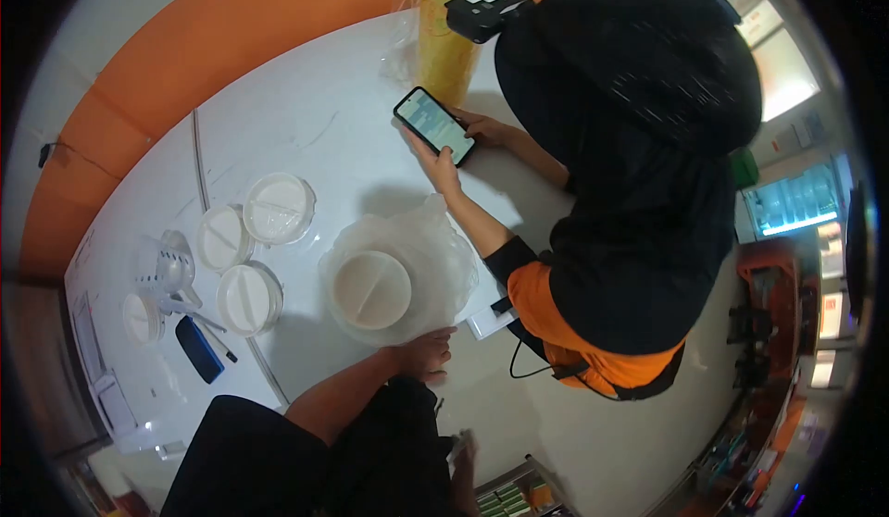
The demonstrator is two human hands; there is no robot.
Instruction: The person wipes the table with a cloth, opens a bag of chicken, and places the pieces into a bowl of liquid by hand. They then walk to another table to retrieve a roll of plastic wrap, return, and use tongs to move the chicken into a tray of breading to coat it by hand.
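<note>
White rnd. divided tub lay far-left of nearer L hand, fingers loosely bent, no hold seen; R hand low, grip unclear.

Right hand: blurred, partly behind dark clothing; pale item at its fingers not identifiable. Left hand: undersides of fingers hidden; grip indeterminable. White bowl: base unseen; whether it stood in or on the translucent plastic could not be told. Co-worker's phone: screen text too small to read; some holding fingers concealed behind it. Yellow cylinder: partly covered by a black device, whose label print was illegible. Rack of packets: cut off by lower edge. Shelving, far right: blurred, contents indistinct.
</note>
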